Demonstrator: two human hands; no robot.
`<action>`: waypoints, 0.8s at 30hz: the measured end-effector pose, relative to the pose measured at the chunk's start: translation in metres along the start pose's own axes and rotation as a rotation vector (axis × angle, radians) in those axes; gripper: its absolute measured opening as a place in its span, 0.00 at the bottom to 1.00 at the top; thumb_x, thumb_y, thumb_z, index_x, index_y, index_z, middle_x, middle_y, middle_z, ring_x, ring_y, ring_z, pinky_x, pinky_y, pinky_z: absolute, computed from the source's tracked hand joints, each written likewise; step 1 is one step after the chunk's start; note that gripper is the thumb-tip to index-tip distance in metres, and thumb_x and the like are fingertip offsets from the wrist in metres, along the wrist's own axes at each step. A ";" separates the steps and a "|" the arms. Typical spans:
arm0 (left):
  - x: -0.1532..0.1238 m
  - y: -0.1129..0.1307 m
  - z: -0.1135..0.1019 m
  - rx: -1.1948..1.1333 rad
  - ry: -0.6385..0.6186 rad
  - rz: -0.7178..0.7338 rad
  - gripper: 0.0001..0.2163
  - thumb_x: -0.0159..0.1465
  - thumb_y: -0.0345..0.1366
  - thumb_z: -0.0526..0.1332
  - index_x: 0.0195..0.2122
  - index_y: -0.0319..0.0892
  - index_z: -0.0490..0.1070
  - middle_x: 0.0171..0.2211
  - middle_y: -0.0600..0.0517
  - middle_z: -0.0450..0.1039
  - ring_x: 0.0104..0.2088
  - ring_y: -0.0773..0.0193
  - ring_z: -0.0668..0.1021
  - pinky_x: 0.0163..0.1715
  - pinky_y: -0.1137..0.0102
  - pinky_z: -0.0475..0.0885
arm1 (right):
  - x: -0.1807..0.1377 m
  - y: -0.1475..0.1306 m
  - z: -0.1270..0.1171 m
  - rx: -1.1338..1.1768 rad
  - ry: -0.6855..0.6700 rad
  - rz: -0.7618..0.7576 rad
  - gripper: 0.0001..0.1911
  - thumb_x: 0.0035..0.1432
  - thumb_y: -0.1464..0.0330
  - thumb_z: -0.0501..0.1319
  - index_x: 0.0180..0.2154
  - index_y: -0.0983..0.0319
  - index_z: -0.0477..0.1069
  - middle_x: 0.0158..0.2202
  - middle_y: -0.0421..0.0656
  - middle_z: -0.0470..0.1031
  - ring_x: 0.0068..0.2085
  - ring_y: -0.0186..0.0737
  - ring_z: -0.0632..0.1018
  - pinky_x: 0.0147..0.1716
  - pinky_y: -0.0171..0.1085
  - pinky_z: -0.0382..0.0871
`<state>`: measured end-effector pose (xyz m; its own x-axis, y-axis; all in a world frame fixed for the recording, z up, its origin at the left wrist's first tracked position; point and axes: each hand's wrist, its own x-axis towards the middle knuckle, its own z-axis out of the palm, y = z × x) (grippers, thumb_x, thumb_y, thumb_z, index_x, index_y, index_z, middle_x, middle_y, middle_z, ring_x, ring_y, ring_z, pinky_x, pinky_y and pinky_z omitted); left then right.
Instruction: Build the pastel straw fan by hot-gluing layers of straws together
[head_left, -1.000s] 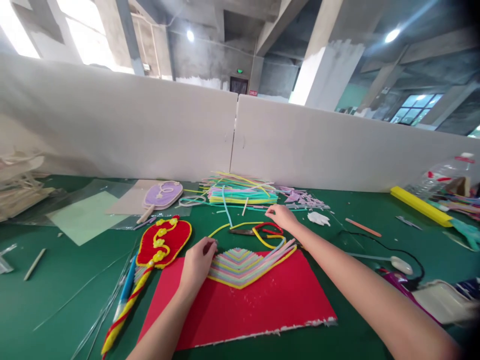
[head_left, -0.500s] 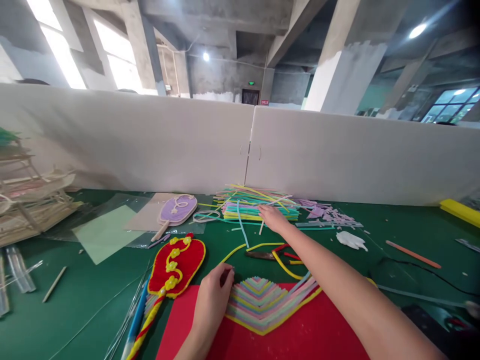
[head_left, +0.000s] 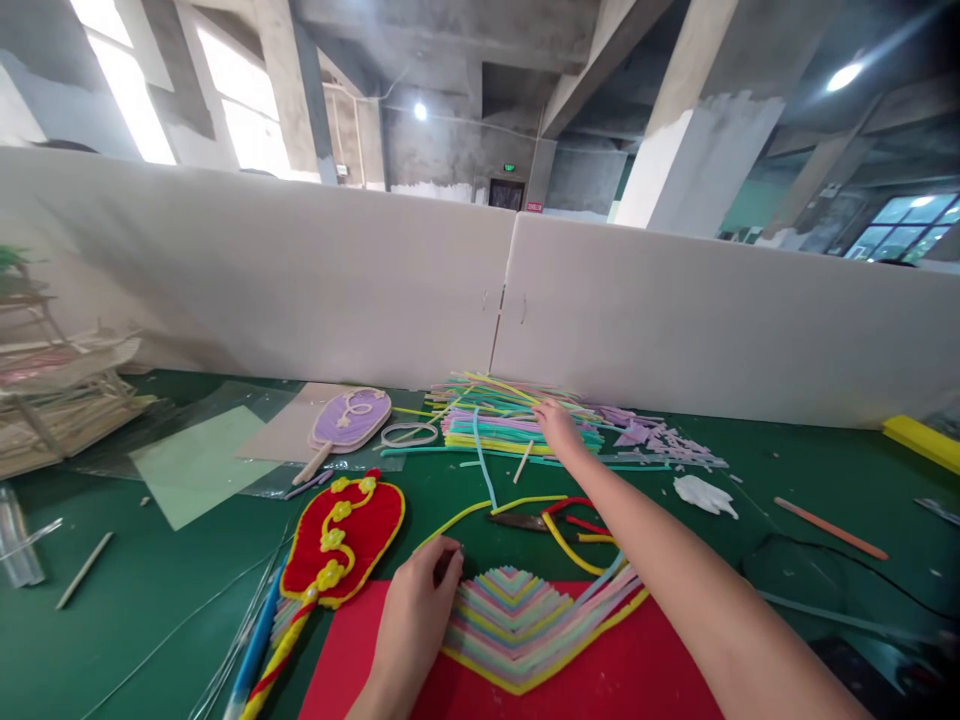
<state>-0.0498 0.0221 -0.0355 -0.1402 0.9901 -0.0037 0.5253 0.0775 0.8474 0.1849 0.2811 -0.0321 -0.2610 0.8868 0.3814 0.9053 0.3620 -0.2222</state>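
My left hand point(head_left: 421, 605) rests at the left edge of a chevron-patterned piece made of pastel pipe cleaners point(head_left: 517, 630), lying on a red sheet point(head_left: 600, 690). Its thumb and fingers are closed together; what lies between them is hidden. A yellow pipe cleaner point(head_left: 457, 517) runs behind that hand's knuckles. My right hand point(head_left: 559, 428) reaches forward to a pile of coloured pipe cleaners point(head_left: 487, 428). Its fingers are bunched on top of the pile, and I cannot make out what they grip. Pliers point(head_left: 517, 521) with red and yellow handles lie under my right forearm.
A red fan with yellow flowers point(head_left: 345, 540) lies to the left; behind it is a purple fan point(head_left: 350, 418). Purple scraps point(head_left: 667, 440), a white crumpled piece point(head_left: 705, 496) and an orange stick point(head_left: 831, 528) lie rightward. A white partition point(head_left: 300, 280) stands behind the green table.
My right hand has shifted slightly right and forward over the pile. My left hand stays at the chevron piece's edge. The whole view has turned a little.
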 end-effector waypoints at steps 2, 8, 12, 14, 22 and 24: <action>0.000 0.000 0.000 -0.001 0.008 0.006 0.11 0.61 0.46 0.53 0.34 0.47 0.71 0.31 0.49 0.78 0.32 0.56 0.79 0.30 0.68 0.70 | 0.007 0.001 0.005 0.012 -0.010 0.043 0.16 0.64 0.62 0.57 0.51 0.61 0.67 0.52 0.47 0.70 0.47 0.40 0.74 0.46 0.45 0.72; -0.002 0.004 -0.002 0.003 -0.005 -0.012 0.11 0.61 0.45 0.52 0.33 0.48 0.71 0.33 0.49 0.77 0.32 0.56 0.78 0.30 0.68 0.70 | 0.010 -0.007 0.014 0.076 0.018 0.158 0.15 0.64 0.62 0.57 0.50 0.60 0.68 0.52 0.47 0.69 0.47 0.40 0.74 0.46 0.44 0.72; -0.002 0.005 -0.002 0.004 -0.014 -0.020 0.11 0.61 0.45 0.52 0.34 0.48 0.71 0.34 0.49 0.77 0.35 0.56 0.78 0.31 0.68 0.69 | 0.008 -0.009 0.006 0.177 0.098 0.196 0.15 0.64 0.62 0.57 0.51 0.60 0.68 0.52 0.47 0.70 0.47 0.40 0.74 0.46 0.45 0.72; -0.002 0.004 -0.001 0.000 -0.015 -0.019 0.11 0.62 0.45 0.52 0.34 0.48 0.71 0.34 0.50 0.77 0.34 0.57 0.78 0.31 0.69 0.69 | 0.009 -0.010 -0.003 0.254 0.157 0.197 0.16 0.64 0.62 0.58 0.51 0.61 0.67 0.52 0.47 0.69 0.47 0.41 0.74 0.46 0.46 0.72; -0.001 -0.001 0.001 -0.030 0.032 0.079 0.10 0.62 0.43 0.53 0.33 0.46 0.71 0.29 0.51 0.76 0.29 0.59 0.77 0.27 0.70 0.68 | 0.014 -0.054 -0.058 0.646 0.441 0.113 0.19 0.63 0.57 0.52 0.40 0.65 0.72 0.35 0.49 0.79 0.32 0.41 0.81 0.34 0.40 0.77; 0.001 0.000 0.000 -0.036 0.071 0.128 0.10 0.62 0.42 0.54 0.32 0.45 0.71 0.29 0.51 0.76 0.29 0.59 0.77 0.28 0.69 0.69 | 0.006 -0.074 -0.078 0.718 0.495 0.069 0.18 0.63 0.58 0.53 0.41 0.65 0.72 0.36 0.49 0.80 0.34 0.40 0.81 0.35 0.39 0.78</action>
<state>-0.0499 0.0230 -0.0350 -0.1334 0.9808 0.1422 0.5121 -0.0546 0.8572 0.1430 0.2369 0.0565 0.1131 0.7474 0.6547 0.4402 0.5530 -0.7074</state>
